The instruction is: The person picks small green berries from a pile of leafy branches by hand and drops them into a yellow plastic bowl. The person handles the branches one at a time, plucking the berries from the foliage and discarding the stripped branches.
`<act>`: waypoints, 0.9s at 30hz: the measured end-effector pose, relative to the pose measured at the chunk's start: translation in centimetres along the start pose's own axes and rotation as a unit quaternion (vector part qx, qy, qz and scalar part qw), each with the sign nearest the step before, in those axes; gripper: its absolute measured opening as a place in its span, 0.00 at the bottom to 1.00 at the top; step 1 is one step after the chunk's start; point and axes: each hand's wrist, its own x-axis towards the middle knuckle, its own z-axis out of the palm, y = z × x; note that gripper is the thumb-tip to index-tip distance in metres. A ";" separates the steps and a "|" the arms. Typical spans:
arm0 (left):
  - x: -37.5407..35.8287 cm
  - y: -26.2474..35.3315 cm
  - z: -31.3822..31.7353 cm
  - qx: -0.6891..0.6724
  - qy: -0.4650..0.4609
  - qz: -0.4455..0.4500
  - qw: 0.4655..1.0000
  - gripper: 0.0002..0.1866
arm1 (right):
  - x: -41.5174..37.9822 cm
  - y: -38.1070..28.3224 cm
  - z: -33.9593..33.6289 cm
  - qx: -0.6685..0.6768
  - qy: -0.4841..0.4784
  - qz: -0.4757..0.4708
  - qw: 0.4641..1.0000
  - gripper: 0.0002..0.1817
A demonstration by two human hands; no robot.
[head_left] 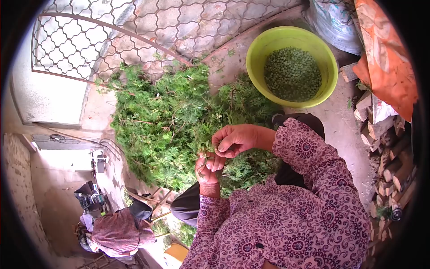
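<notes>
My left hand (208,168) is closed around a small leafy green sprig (202,150), whose tip pokes out above the fingers. Right beside it my right hand (237,140) is in a pinch, its fingertips close to the left fingers; whatever lies between them is too small to make out. Under and beyond both hands spreads a large heap of feathery evergreen branches (156,116). A yellow-green tub (329,71) stands past my right hand, with many small round green cones or berries (293,74) in its bottom.
Metal lattice panels (179,31) lie behind the heap. To the right are stacked firewood (389,175), an orange sheet (387,58) and a white sack (336,24). Clothing-like fabric (121,233) is piled at lower left, near a yellow object (177,253).
</notes>
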 end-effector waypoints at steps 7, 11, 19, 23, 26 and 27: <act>0.1 -0.7 1.4 0.220 0.269 0.059 0.936 0.05 | 0.3 -0.2 0.6 -0.106 0.132 0.059 0.984 0.10; 0.3 -0.7 1.7 0.243 0.268 0.056 0.931 0.04 | 0.7 0.4 -0.4 -0.103 0.158 0.041 0.981 0.09; 1.4 3.1 0.6 0.050 0.023 0.078 0.995 0.08 | -2.5 -5.5 1.5 -0.260 0.189 -0.073 0.944 0.05; 1.1 5.8 1.9 0.025 -0.021 0.125 0.992 0.12 | -6.1 -9.9 -1.0 -0.450 0.469 -0.246 0.719 0.10; 0.7 7.1 2.9 0.026 -0.050 0.156 0.986 0.13 | -9.0 -11.5 -5.1 -0.574 0.628 -0.291 0.438 0.09; 0.4 7.6 2.8 0.023 -0.039 0.175 0.984 0.14 | -9.9 -12.1 -6.4 -0.573 0.628 -0.293 0.438 0.09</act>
